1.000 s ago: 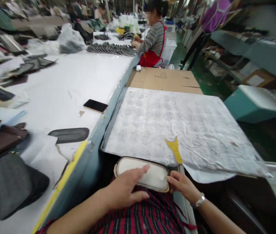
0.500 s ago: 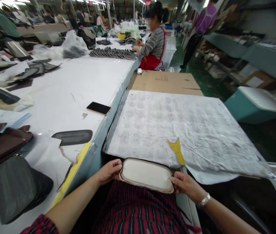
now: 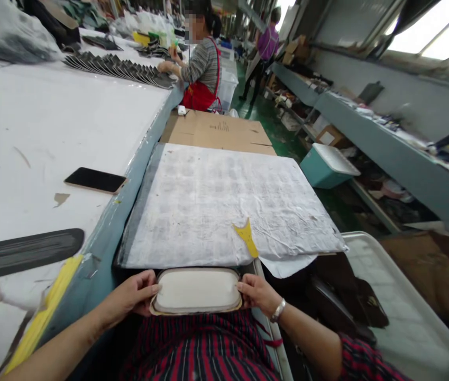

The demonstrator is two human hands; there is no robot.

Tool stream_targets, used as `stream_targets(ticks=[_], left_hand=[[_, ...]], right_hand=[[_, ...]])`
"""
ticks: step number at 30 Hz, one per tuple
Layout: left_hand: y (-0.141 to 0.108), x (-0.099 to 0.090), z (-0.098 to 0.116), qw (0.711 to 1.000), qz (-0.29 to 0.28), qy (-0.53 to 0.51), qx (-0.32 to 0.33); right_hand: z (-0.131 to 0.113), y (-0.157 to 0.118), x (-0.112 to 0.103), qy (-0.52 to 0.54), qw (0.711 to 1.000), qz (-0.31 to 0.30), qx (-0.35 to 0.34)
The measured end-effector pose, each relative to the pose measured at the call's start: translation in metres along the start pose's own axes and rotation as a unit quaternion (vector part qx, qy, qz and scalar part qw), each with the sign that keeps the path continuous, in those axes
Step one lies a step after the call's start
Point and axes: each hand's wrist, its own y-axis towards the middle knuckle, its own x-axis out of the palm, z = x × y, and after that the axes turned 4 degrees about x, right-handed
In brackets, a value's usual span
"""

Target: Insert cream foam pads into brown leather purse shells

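Note:
A flat oval panel [image 3: 197,289], cream inside with a dark and tan rim, is held level just above my lap. My left hand [image 3: 141,292] pinches its left end between thumb and fingers. At the opposite end, my right hand [image 3: 256,294] grips the rim the same way. Just beyond the panel lies a board covered in wrinkled white material [image 3: 208,206], with a yellow forked piece [image 3: 247,239] on its near edge.
On the white table [image 3: 49,121] at left lie a phone [image 3: 95,180] and a dark oval piece [image 3: 29,250]. A person in a red apron [image 3: 204,69] sits ahead beside overlapping dark pieces [image 3: 117,69]. A white tray [image 3: 399,296] stands at right.
The view has swung to the right, so table and board appear further left. The panel is now more level, still held at both ends.

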Motion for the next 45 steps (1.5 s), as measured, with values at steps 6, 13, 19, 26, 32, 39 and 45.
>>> stream_targets(ticks=[6, 13, 19, 26, 32, 39, 45], left_hand=[[0.009, -0.010, 0.023, 0.928, 0.087, 0.325, 0.160], [0.053, 0.045, 0.079, 0.839, -0.042, 0.496, 0.219], [0.064, 0.061, 0.082, 0.840, -0.089, 0.488, 0.221], [0.064, 0.068, 0.086, 0.850, -0.150, 0.451, 0.229], [0.056, 0.074, 0.084, 0.789, -0.155, 0.529, 0.272], [0.043, 0.081, 0.076, 0.702, -0.109, 0.643, 0.286], [0.043, 0.029, 0.086, 0.897, -0.156, 0.372, 0.180]], right_hand=[[-0.014, 0.013, -0.014, -0.142, 0.967, 0.094, -0.191], [-0.045, 0.027, -0.006, -0.098, 0.973, -0.080, -0.195], [-0.054, 0.018, -0.001, -0.200, 0.957, -0.038, -0.208], [-0.047, 0.016, 0.002, -0.205, 0.953, 0.002, -0.224], [-0.044, 0.006, 0.000, -0.297, 0.900, -0.002, -0.320], [-0.060, -0.009, -0.007, -0.467, 0.805, -0.061, -0.360], [-0.090, 0.042, -0.013, -0.295, 0.922, -0.194, -0.158]])
